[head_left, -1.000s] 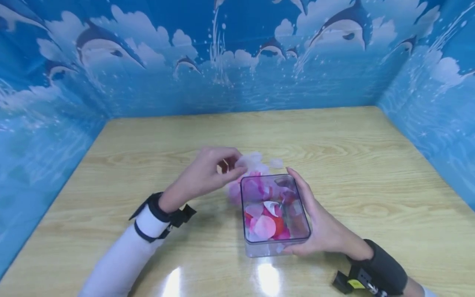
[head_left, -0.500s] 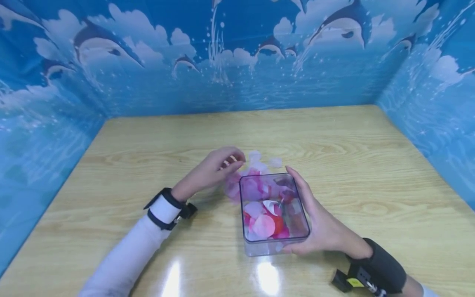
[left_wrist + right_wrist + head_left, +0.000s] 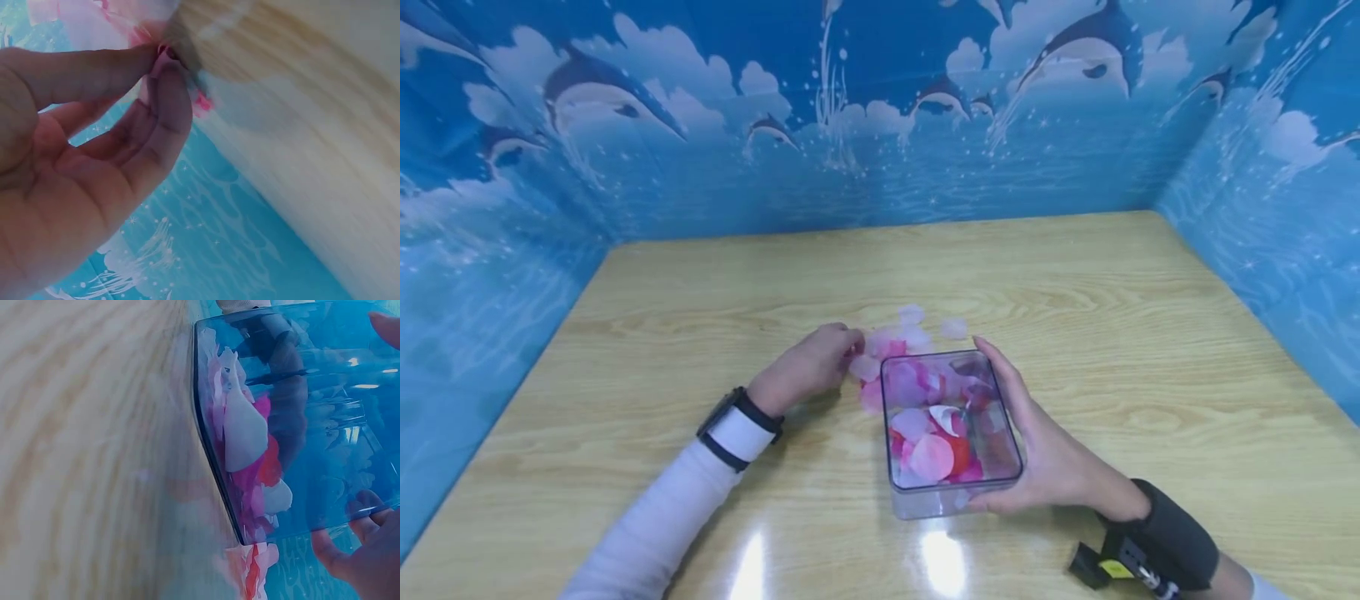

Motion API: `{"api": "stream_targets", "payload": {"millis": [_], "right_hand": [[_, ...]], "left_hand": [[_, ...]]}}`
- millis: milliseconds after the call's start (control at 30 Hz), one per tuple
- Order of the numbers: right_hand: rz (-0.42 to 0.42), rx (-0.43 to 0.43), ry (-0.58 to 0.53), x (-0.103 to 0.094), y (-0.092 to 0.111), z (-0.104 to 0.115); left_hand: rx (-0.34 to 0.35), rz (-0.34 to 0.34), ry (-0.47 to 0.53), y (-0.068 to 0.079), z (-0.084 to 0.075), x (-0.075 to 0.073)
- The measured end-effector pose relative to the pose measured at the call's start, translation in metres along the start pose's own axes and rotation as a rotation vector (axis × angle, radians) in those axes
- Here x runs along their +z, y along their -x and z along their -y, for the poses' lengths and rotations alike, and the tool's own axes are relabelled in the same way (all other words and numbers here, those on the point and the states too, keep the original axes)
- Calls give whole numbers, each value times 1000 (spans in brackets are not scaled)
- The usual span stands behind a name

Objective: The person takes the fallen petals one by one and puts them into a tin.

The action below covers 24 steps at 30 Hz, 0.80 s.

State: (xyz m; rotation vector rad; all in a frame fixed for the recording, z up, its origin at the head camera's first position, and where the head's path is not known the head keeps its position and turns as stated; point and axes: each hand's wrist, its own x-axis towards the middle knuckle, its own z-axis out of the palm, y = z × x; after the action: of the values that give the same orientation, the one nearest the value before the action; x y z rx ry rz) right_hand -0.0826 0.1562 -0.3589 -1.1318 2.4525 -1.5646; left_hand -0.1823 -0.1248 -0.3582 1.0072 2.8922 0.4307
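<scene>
My left hand (image 3: 808, 367) is at the left edge of a loose pile of round pink and white paper confetti (image 3: 913, 337). In the left wrist view its thumb and forefinger pinch a small pink confetti piece (image 3: 164, 55). My right hand (image 3: 1037, 450) grips the right side of a clear plastic box (image 3: 925, 502), thumb at the near corner and fingers along the far side. Pink, red and white confetti pieces (image 3: 934, 457) lie inside it. The right wrist view shows this confetti (image 3: 245, 431) through the clear wall, with fingertips (image 3: 328, 547) against the box.
A light wood-grain table (image 3: 700, 292) lies under everything. Blue curtains with dolphins (image 3: 865, 167) stand at its back and sides. One pale confetti piece (image 3: 953, 328) lies apart, just behind the box.
My left hand has drawn back from the top of the pile, down and left to its left edge, where its fingers now pinch. The right hand and box have stayed nearly still.
</scene>
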Motion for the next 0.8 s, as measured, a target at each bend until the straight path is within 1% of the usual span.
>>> {"api": "stream_targets", "payload": {"millis": [67,133,200,300,367,433,500,567,600,667,733,800], "right_hand": [[1,10,0,0,1,0],[-1,13,0,0,1,-1],[-5,5,2,1,1,0],[-11,-11,10,0,1,0],[-9,-12,13,-1,0,0],[-5,-7,14,-2,-1,1],[0,-3,6,-3,-1,1],[3,0,-3,-4,-1,1],[3,0,-5,-4,-1,1],[6,0,-7,-4,-1,1],[8,-11,-11,-2,-1,0],[11,-17,-12,-1,-1,0]], "left_hand": [[4,-52,6,0,0,0],[5,-110,39,0,-3,-4],[-5,-171,100,1,-8,-12],[30,-279,183,5,-22,-32],[93,-351,221,9,-33,-46],[193,-422,240,16,-46,-59],[309,-459,264,23,-59,-68],[419,-444,299,29,-71,-71],[468,-415,315,31,-76,-71],[539,-343,322,34,-84,-67],[575,-287,326,34,-87,-61],[578,-277,331,32,-86,-56]]}}
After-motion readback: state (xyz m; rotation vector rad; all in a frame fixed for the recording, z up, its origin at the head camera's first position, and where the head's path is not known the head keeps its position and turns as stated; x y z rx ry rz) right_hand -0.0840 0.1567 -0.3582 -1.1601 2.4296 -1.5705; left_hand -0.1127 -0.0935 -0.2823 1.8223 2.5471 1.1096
